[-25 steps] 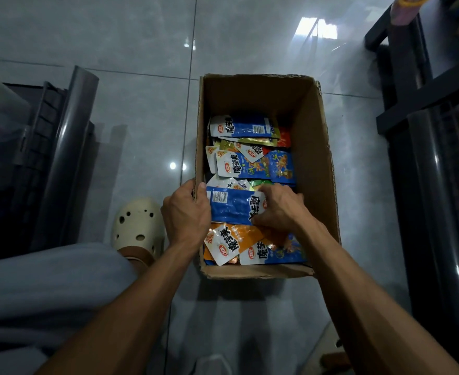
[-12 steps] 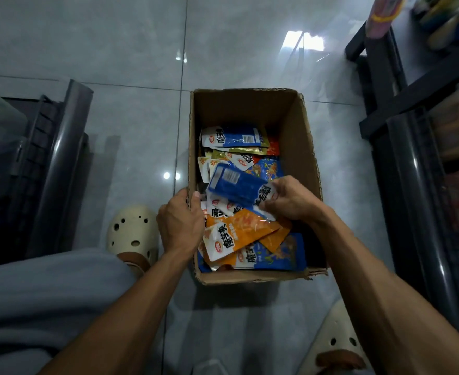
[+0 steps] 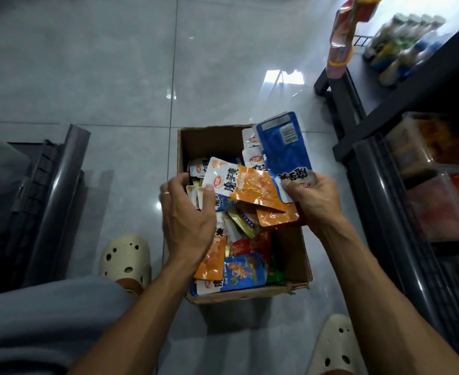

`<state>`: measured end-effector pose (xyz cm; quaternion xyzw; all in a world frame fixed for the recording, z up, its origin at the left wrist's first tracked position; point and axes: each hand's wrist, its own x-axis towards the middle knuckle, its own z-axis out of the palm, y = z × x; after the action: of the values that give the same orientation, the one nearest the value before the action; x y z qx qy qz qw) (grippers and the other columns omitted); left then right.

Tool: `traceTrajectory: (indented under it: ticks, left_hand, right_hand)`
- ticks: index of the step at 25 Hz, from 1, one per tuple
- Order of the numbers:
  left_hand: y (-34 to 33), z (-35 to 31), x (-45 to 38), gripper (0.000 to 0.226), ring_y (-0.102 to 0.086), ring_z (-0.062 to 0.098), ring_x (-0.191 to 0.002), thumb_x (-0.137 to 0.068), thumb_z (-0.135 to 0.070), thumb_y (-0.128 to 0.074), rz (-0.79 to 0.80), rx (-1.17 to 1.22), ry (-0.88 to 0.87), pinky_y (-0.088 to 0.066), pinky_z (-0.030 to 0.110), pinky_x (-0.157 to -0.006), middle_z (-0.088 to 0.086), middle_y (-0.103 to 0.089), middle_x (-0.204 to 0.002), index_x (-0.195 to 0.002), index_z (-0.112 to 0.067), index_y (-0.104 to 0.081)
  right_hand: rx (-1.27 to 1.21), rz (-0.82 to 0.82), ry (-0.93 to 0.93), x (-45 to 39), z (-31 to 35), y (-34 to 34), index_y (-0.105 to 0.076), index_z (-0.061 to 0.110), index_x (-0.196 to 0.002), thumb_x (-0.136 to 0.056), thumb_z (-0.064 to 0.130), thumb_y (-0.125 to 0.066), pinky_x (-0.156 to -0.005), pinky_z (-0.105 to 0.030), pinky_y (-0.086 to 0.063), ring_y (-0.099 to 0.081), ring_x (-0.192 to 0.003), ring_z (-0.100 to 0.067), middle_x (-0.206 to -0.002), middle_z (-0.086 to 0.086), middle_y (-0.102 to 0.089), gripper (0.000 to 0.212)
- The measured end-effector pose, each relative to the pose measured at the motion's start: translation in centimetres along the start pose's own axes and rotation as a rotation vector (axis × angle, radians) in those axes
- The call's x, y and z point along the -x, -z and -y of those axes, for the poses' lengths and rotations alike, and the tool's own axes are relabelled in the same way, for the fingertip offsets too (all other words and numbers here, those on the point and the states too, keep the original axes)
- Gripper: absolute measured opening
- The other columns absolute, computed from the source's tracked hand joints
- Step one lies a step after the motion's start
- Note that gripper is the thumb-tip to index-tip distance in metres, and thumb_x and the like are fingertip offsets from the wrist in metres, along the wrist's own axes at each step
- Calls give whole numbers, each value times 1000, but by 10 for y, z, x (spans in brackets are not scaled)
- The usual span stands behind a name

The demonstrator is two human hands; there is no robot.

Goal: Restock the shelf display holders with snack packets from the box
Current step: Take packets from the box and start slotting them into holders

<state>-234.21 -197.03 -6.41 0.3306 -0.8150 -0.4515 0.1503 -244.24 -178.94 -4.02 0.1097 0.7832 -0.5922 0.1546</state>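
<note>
The right hand (image 3: pixel 313 197) pinches the near end of a blue packet (image 3: pixel 285 147), thumb on its face and fingers curled behind, so it stands raised above the far right corner of the cardboard box (image 3: pixel 294 262). At least 2 white-topped packets (image 3: pixel 252 150) fan out behind it in the same grip. The left hand (image 3: pixel 186 215) hovers over the box's left side with fingers loosely curled, its thumb tip touching the white end of an orange packet (image 3: pixel 246 186); a ring sits on 1 finger. Whether it truly grips that packet is unclear.

The box stands open on the tiled floor (image 3: pixel 114 63) and holds a loose heap of snack packets — orange, blue, red, white and 1 gold-edged — too overlapped to count exactly. A blue-and-orange one (image 3: pixel 243 272) lies flat at the near end.

2 cream perforated clogs show: 1 (image 3: pixel 126 262) left of the box, 1 (image 3: pixel 336 347) near right. On the right, a dark shelf (image 3: pixel 385 190) carries clear display holders (image 3: pixel 436 169) with orange and red contents; bottles (image 3: pixel 401 47) stand farther back — blurred.
</note>
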Motion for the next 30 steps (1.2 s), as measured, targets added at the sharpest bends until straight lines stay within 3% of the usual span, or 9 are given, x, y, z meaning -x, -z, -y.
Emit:
traceTrajectory:
  ticks: [5, 7, 10, 13, 17, 19, 24, 27, 30]
  left_hand:
    - [-7, -28, -3, 51, -65, 15, -97, -68, -77, -65, 540, 281, 318, -50, 35, -88, -8, -69, -98, -91, -31, -65]
    - [-4, -34, -8, 54, -70, 20, -92, -64, -73, -71, 708, 339, 472, -52, 37, -88, 0, -75, -96, -89, -25, -70]
    - [1, -40, -7, 38, -74, 26, -83, -79, -45, -72, 864, 433, 561, -57, 37, -78, 8, -77, -90, -97, -12, -68]
    - [0, -47, -1, 31, -74, 28, -79, -80, -22, -75, 876, 604, 629, -61, 37, -67, 12, -76, -91, -104, -7, -64]
    - [-6, -59, 14, 44, -72, 34, -93, -68, -18, -77, 901, 673, 588, -59, 47, -82, 15, -75, -102, -108, -7, -63]
    - [-5, -67, 23, 42, -72, 35, -95, -67, -16, -77, 907, 697, 564, -58, 47, -83, 15, -75, -102, -106, -6, -64]
    - [5, -97, 59, 32, -74, 28, -82, -67, -9, -72, 950, 775, 484, -62, 38, -70, 12, -76, -91, -98, -5, -67]
    - [14, -112, 81, 34, -73, 27, -82, -66, -9, -72, 962, 789, 430, -62, 38, -71, 12, -75, -92, -99, -4, -67]
    - [27, -128, 95, 36, -73, 26, -87, -66, -8, -72, 960, 776, 376, -61, 36, -73, 12, -75, -97, -101, -2, -67]
  right_hand:
    - [-192, 55, -111, 17, 10, 3, -64, 9, -91, -84, 7, -72, -59, -36, -58, -70, -68, -22, -82, -8, -71, 10]
    - [-204, 127, -136, 27, 9, 1, -65, 7, -90, -84, 2, -70, -59, -36, -59, -70, -67, -24, -79, -10, -72, 10]
    - [-181, 177, -178, 33, 7, 5, -66, 5, -92, -83, 0, -71, -69, -44, -57, -69, -76, -31, -86, -15, -72, 12]
    - [-246, 235, -181, 38, 5, 16, -65, 4, -98, -86, 4, -68, -69, -41, -58, -69, -77, -30, -90, -17, -72, 12]
    - [-473, 118, -207, 45, 2, 37, -65, 2, -105, -93, 27, -62, -80, -47, -58, -70, -83, -32, -98, -19, -73, 28]
    - [-516, 96, -187, 51, 4, 52, -66, 0, -108, -94, 26, -59, -83, -49, -58, -70, -88, -33, -104, -21, -72, 30]
    - [-424, 104, -52, 82, 19, 96, -63, 0, -112, -89, 18, -61, -76, -41, -61, -72, -87, -30, -102, -17, -74, 29]
    - [-365, 106, 40, 103, 30, 118, -64, 1, -112, -86, 27, -60, -75, -41, -61, -72, -88, -30, -103, -18, -73, 37]
    - [-334, 23, 131, 120, 41, 134, -68, 2, -105, -95, 26, -56, -77, -41, -58, -72, -87, -31, -99, -18, -74, 29]
